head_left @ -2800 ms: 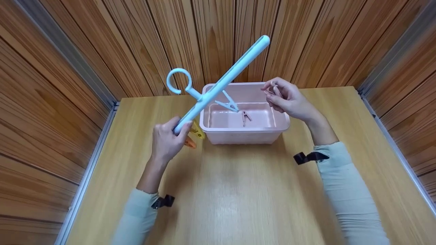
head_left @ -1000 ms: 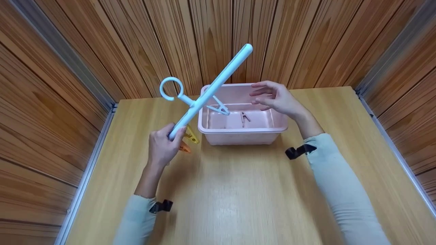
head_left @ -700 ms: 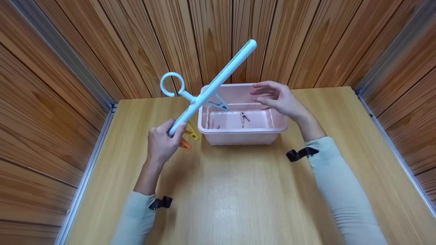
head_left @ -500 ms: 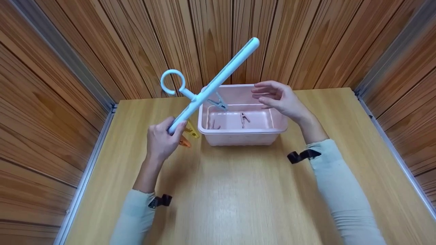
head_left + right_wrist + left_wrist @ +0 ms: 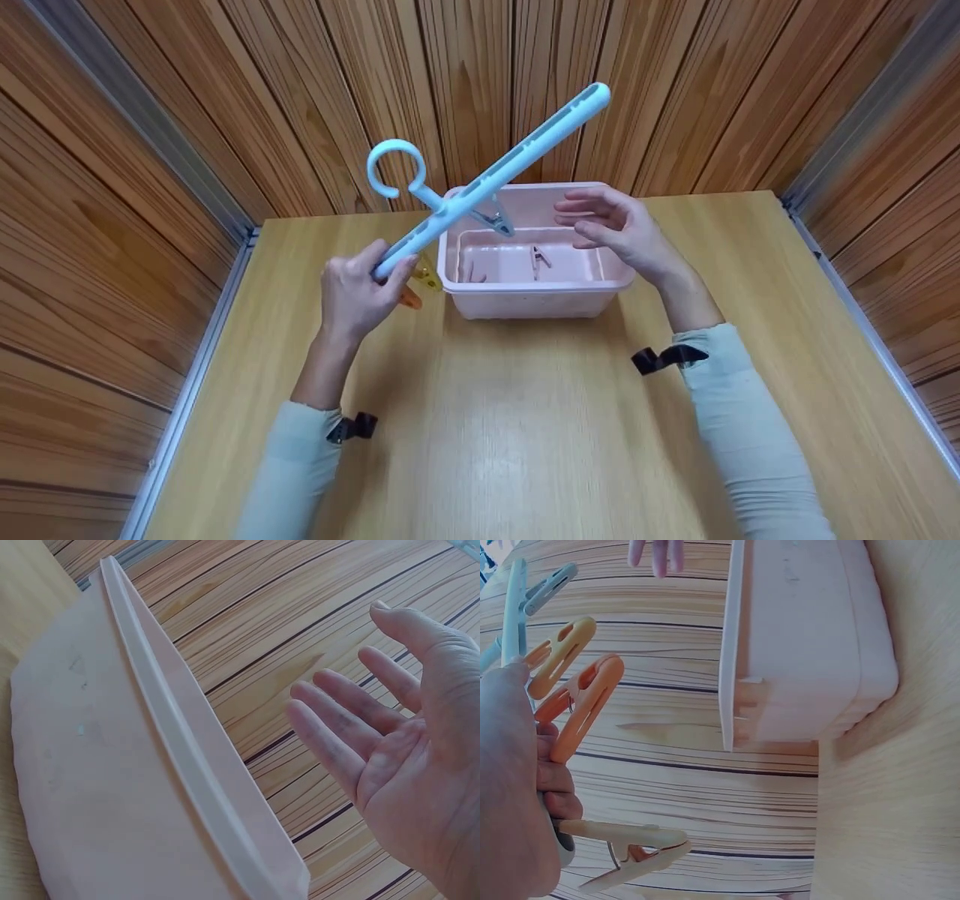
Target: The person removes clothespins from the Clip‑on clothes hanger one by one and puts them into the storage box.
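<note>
My left hand (image 5: 360, 292) grips one end of a light blue clip hanger (image 5: 487, 180), its bar slanting up to the right above a pink bin (image 5: 536, 304). From the bar hang a blue clip (image 5: 495, 221), a yellow clip (image 5: 426, 276) and an orange clip (image 5: 409, 298). The left wrist view also shows a cream clip (image 5: 634, 847) below the fingers. Over the bin's right side my right hand (image 5: 611, 225) holds nothing, its fingers loosely bent and apart. Inside the bin lies a small pink clip (image 5: 540, 257); a second pinkish piece (image 5: 472, 274) is partly hidden by the front rim.
The bin stands on a wooden table (image 5: 495, 420) near its back edge. A wood-plank wall (image 5: 472, 97) rises close behind, with more planked walls and metal rails at both sides. Each sleeve bears a black wrist mount (image 5: 667, 358).
The right hand pinched a small clip earlier and has since let go. A pinkish piece now shows in the bin's left front corner. The hanger has turned, its far end swinging right.
</note>
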Demonstrator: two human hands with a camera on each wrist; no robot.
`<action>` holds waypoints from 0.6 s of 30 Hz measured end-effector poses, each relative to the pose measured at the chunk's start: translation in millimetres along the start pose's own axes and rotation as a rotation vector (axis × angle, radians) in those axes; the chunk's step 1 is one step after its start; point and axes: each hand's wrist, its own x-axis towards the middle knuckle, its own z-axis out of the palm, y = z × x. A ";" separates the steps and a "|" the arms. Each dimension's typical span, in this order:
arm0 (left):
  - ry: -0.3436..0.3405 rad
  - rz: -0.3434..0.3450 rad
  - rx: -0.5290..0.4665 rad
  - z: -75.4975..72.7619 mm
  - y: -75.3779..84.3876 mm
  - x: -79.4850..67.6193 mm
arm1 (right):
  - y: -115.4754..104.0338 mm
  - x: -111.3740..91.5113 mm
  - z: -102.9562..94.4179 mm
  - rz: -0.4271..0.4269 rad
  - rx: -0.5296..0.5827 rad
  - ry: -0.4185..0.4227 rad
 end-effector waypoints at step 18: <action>-0.049 0.129 0.153 2.0 17.5 14.8 | 17.4 -17.1 26.6 -0.103 0.188 -0.020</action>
